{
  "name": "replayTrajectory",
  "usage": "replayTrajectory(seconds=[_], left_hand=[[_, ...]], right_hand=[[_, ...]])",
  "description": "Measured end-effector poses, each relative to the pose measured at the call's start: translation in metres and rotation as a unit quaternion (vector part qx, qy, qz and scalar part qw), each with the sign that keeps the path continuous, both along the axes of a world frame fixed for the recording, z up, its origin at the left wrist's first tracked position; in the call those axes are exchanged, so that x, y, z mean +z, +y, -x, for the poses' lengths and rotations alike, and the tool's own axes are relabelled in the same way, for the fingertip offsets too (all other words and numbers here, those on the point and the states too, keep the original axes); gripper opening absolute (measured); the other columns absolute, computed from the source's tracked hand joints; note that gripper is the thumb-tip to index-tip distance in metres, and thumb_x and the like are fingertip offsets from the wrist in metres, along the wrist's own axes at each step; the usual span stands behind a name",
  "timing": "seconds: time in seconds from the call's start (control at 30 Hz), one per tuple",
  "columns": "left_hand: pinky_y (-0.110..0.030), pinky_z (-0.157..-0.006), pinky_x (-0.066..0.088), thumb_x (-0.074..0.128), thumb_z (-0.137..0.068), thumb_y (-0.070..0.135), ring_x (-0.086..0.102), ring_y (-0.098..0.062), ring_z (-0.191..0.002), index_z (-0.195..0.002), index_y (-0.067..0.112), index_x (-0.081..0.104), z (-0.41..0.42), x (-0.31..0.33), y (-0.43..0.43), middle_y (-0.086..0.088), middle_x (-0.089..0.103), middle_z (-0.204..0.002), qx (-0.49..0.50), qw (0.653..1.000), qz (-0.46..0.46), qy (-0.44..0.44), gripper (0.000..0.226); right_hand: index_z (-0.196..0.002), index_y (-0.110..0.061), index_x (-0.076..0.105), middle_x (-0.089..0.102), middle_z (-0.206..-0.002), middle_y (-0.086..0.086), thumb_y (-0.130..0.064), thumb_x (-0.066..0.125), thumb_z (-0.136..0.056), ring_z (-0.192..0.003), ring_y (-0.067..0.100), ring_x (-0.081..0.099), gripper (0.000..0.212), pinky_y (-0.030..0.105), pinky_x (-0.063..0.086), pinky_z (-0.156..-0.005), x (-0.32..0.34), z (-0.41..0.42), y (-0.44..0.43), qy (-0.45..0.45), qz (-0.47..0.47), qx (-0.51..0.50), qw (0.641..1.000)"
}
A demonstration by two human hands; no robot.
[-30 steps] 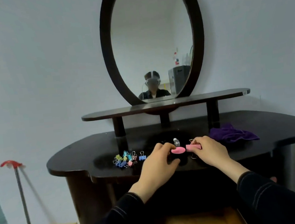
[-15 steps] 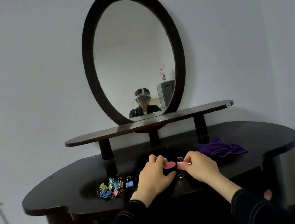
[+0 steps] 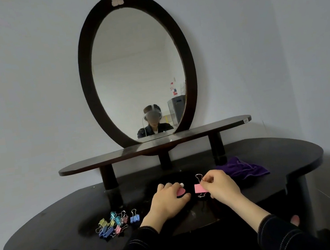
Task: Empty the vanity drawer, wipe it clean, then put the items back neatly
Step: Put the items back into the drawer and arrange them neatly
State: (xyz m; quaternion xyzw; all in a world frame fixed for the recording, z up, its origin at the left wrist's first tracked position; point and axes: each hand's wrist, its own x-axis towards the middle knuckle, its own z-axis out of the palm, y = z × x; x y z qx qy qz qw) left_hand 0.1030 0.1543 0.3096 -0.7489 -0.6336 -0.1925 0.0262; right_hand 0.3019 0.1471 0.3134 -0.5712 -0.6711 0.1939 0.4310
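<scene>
Both hands rest on the dark vanity top (image 3: 67, 218). My right hand (image 3: 220, 186) pinches a large pink binder clip (image 3: 199, 188) by its wire handle. My left hand (image 3: 168, 200) curls round a small pink object (image 3: 181, 192) with a white tip; its shape is mostly hidden by the fingers. A heap of several small coloured binder clips (image 3: 115, 223) lies to the left of my left hand. A purple cloth (image 3: 243, 168) lies crumpled behind my right hand. The drawer is out of view.
A raised dark shelf (image 3: 154, 146) on short posts spans the back of the vanity. Above it stands an oval mirror (image 3: 137, 70) that reflects a person with a headset. The wall closes in on the right.
The view has tilted upward, so the drawer and the cardboard box left the frame. My hands have drawn slightly apart, separating the pink clip from the pink object.
</scene>
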Motion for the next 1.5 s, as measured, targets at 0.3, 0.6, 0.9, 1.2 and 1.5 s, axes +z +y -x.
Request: replayTrajectory(seconds=[0.3, 0.6, 0.9, 1.2, 1.5], left_hand=[[-0.040, -0.100, 0.044, 0.049, -0.098, 0.048, 0.045, -0.022, -0.121, -0.137, 0.036, 0.054, 0.002, 0.001, -0.019, 0.006, 0.049, -0.135, -0.006, 0.999, -0.036, 0.028, 0.041], [-0.034, -0.079, 0.040, 0.054, -0.087, 0.057, 0.051, -0.020, -0.106, -0.112, 0.028, 0.064, 0.039, 0.005, -0.077, 0.009, 0.057, -0.108, 0.028, 0.951, -0.304, 0.056, 0.040], [-0.056, -0.114, 0.026, 0.049, -0.068, 0.091, 0.032, -0.035, -0.141, -0.142, 0.042, 0.047, 0.132, 0.006, -0.108, -0.005, 0.040, -0.150, 0.212, 0.973, -0.033, -0.090, 0.089], [-0.041, -0.101, 0.044, 0.059, -0.089, 0.062, 0.049, -0.029, -0.113, -0.111, 0.028, 0.063, 0.089, 0.007, -0.076, 0.000, 0.049, -0.113, 0.074, 0.996, 0.014, -0.040, 0.041], [-0.030, -0.069, 0.039, 0.056, -0.089, 0.057, 0.057, -0.020, -0.088, -0.087, 0.027, 0.052, 0.053, 0.006, -0.086, 0.006, 0.056, -0.094, 0.043, 0.997, -0.060, 0.012, 0.031]], right_hand=[[-0.125, -0.029, 0.059, 0.053, -0.124, -0.006, -0.021, 0.063, -0.092, -0.095, 0.012, 0.060, 0.035, 0.030, 0.050, -0.073, -0.004, 0.007, -0.009, -0.105, -0.023, -0.022, 0.994], [-0.130, -0.028, 0.048, 0.048, -0.122, -0.007, -0.021, 0.073, -0.085, -0.079, 0.002, 0.053, 0.052, 0.019, 0.046, -0.060, -0.016, 0.004, -0.040, -0.015, -0.063, -0.039, 0.997], [-0.143, -0.025, 0.037, 0.047, -0.136, 0.002, -0.030, 0.069, -0.086, -0.087, 0.014, 0.051, 0.065, 0.029, 0.040, -0.062, -0.006, 0.018, -0.034, -0.092, -0.014, -0.052, 0.994], [-0.140, -0.024, 0.040, 0.050, -0.131, 0.000, -0.029, 0.067, -0.087, -0.087, 0.015, 0.053, 0.060, 0.026, 0.036, -0.057, -0.007, 0.020, -0.031, -0.087, -0.026, -0.052, 0.994], [-0.138, -0.023, 0.042, 0.050, -0.133, 0.002, -0.025, 0.068, -0.087, -0.085, 0.013, 0.052, 0.057, 0.022, 0.031, -0.054, -0.007, 0.019, -0.038, -0.066, -0.037, -0.046, 0.996]])
